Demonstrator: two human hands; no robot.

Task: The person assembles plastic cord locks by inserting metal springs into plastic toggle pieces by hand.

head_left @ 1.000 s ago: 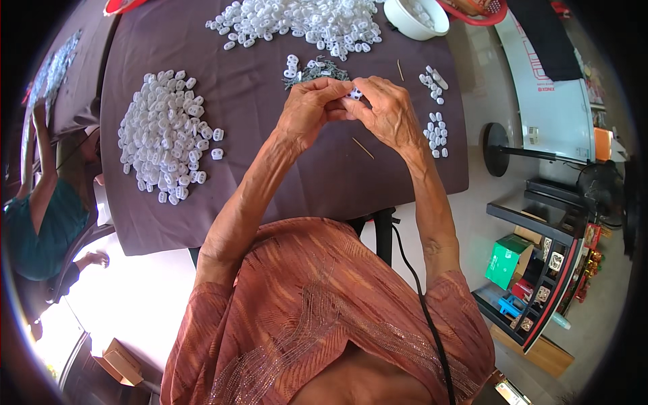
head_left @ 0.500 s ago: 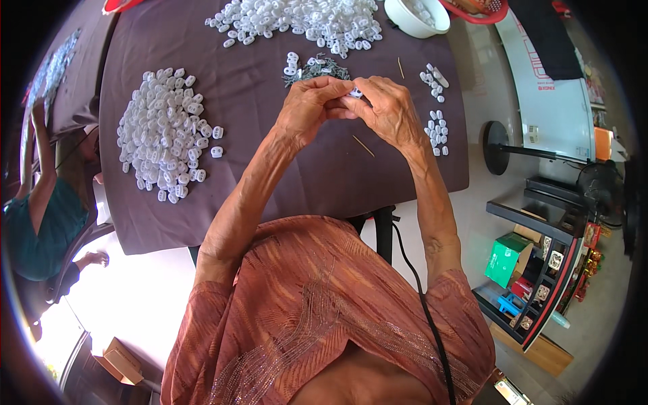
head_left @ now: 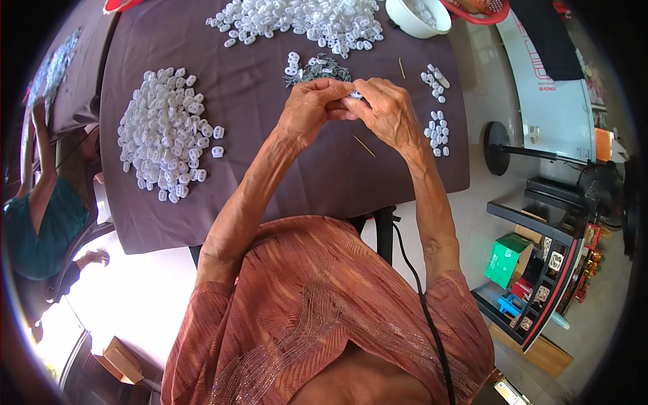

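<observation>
My left hand [head_left: 312,108] and my right hand [head_left: 386,111] meet above the cloth-covered table [head_left: 283,185]. Between their fingertips they pinch a small white oval plastic piece [head_left: 356,94], mostly hidden by the fingers. Just beyond the hands lies a heap of small dark grey-green strips [head_left: 320,69], with a few white pieces [head_left: 292,64] at its left side. A thin tan stick [head_left: 364,146] rests on the cloth below my right hand.
A pile of white pieces [head_left: 162,131] sits at left, a larger one [head_left: 304,23] at the far side. Small groups [head_left: 437,131] lie near the right edge. A white bowl [head_left: 418,19] and red basket [head_left: 489,13] stand far right. Another person's arm [head_left: 44,145] shows at left.
Both hands stay in nearly the same place, still pinching the white piece. Nothing else has visibly moved beyond a slight shift of the view.
</observation>
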